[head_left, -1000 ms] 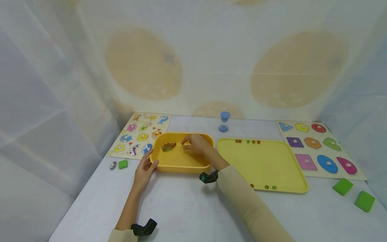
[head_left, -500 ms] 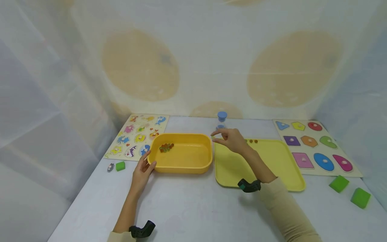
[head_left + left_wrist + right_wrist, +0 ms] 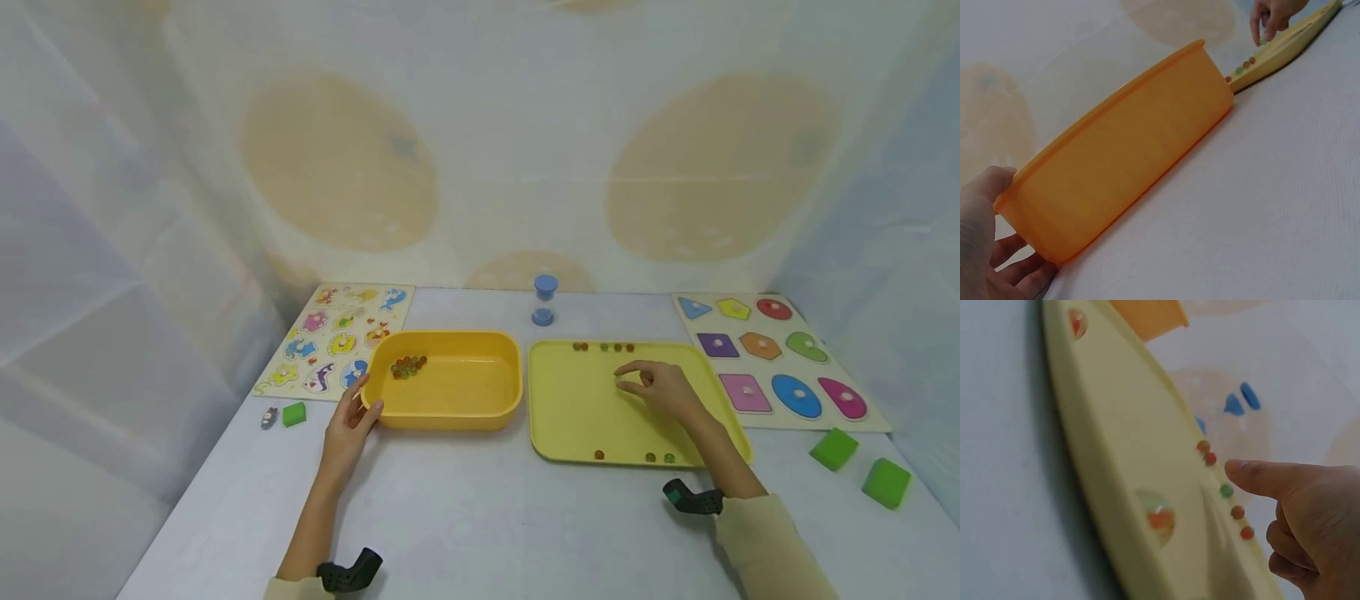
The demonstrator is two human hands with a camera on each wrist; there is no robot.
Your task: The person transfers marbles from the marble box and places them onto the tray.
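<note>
My left hand (image 3: 349,433) holds the left end of a deep yellow-orange plastic bin (image 3: 442,421); in the left wrist view the thumb lies at the rim and the fingers (image 3: 1016,270) sit against the lower wall. Red-brown and green marbles (image 3: 408,367) cluster in the bin's left part. Over the shallow yellow tray (image 3: 570,417), my right hand (image 3: 663,390) pinches a green marble (image 3: 1262,42) between thumb and forefinger. Several marbles (image 3: 618,347) line the tray's far edge. Three more marbles (image 3: 650,457) lie along its near edge.
Behind the bin and tray stands a blue sand timer (image 3: 545,284). An animal peg puzzle (image 3: 330,342) lies at left, a shape peg puzzle (image 3: 776,367) at right. Green blocks (image 3: 834,450) and a small grey figure (image 3: 268,417) lie on the white table (image 3: 465,517).
My right hand has come out of the bin and travelled right, past the tray's far left corner, to above the tray's middle. The left hand stays at the bin's left end.
</note>
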